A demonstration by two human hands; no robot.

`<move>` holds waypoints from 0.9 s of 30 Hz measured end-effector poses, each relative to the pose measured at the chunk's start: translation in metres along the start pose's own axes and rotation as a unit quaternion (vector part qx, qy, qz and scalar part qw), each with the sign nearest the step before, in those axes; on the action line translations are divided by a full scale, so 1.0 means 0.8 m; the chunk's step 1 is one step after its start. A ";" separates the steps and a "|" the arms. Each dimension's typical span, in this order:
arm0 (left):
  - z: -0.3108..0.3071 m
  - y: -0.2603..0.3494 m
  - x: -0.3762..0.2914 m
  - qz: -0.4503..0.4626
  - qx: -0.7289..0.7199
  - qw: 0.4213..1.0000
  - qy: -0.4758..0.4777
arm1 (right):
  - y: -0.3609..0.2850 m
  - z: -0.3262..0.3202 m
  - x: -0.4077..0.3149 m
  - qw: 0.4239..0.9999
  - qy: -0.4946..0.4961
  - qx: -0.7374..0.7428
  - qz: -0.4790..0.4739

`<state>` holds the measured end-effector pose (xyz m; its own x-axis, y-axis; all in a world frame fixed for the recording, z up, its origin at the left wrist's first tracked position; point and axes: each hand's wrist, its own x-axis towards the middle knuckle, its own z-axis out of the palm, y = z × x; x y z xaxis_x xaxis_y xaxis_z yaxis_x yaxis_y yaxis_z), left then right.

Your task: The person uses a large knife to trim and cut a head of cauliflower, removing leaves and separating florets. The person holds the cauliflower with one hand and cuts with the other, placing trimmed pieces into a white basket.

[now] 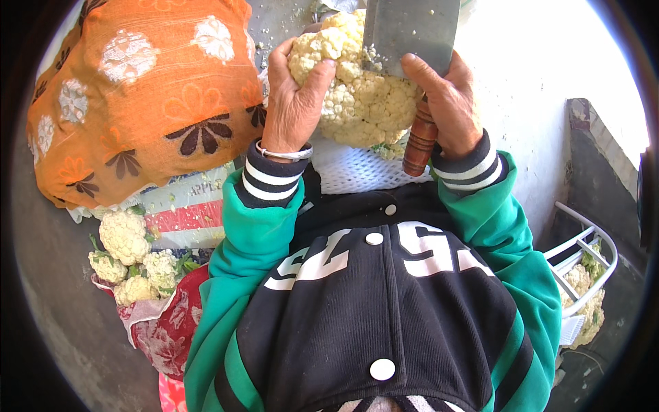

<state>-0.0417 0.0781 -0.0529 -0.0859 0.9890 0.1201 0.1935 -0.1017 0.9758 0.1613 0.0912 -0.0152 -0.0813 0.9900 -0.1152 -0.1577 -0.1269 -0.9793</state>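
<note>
My left hand [298, 98] grips the side of a large cream cauliflower head [368, 105], its thumb pressed into the florets. My right hand [454, 105] holds a cleaver [414, 33] with a turned reddish-brown wooden handle, thumb lying against the blade. The broad grey blade is over the right part of the cauliflower, its lower left corner against the florets; whether it has cut in I cannot tell. Small white crumbs cling to the blade. Below the cauliflower, a white foam net [360, 167] lies at my lap.
An orange flowered cloth [139, 103] covers a mound at left. Beneath it shows a printed sheet or box [183, 221] with a red stripe. Several cauliflower heads [123, 237] rest on a dark red cloth [165, 329]. Right: a white metal frame [612, 257] with cauliflower [592, 314] behind it.
</note>
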 end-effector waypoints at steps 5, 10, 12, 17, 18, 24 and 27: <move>0.000 0.001 -0.002 0.010 0.026 1.000 0.000 | 0.003 0.002 0.006 0.999 -0.020 -0.007 -0.031; -0.001 -0.003 0.000 0.018 0.053 0.998 -0.002 | 0.001 0.000 0.009 0.997 -0.044 -0.048 -0.044; -0.002 -0.005 -0.001 0.020 0.059 0.998 -0.005 | 0.001 0.001 0.010 0.996 -0.041 -0.055 -0.049; -0.002 -0.007 -0.001 0.036 0.071 0.997 -0.007 | 0.005 0.009 0.014 0.994 -0.014 -0.060 -0.089; -0.002 -0.008 0.000 0.038 0.071 0.997 -0.007 | 0.005 0.009 0.015 0.993 -0.015 -0.074 -0.089; 0.000 -0.007 -0.005 0.055 0.097 0.994 -0.002 | -0.002 0.014 0.017 0.996 -0.034 -0.040 -0.068; 0.001 -0.006 -0.005 0.034 0.054 0.998 0.011 | -0.008 0.012 0.016 0.997 -0.015 0.072 -0.009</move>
<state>-0.0417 0.0748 -0.0586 -0.0903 0.9775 0.1908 0.3039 -0.1554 0.9400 0.1516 0.1041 -0.0091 -0.1071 0.9900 -0.0913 -0.2996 -0.1197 -0.9465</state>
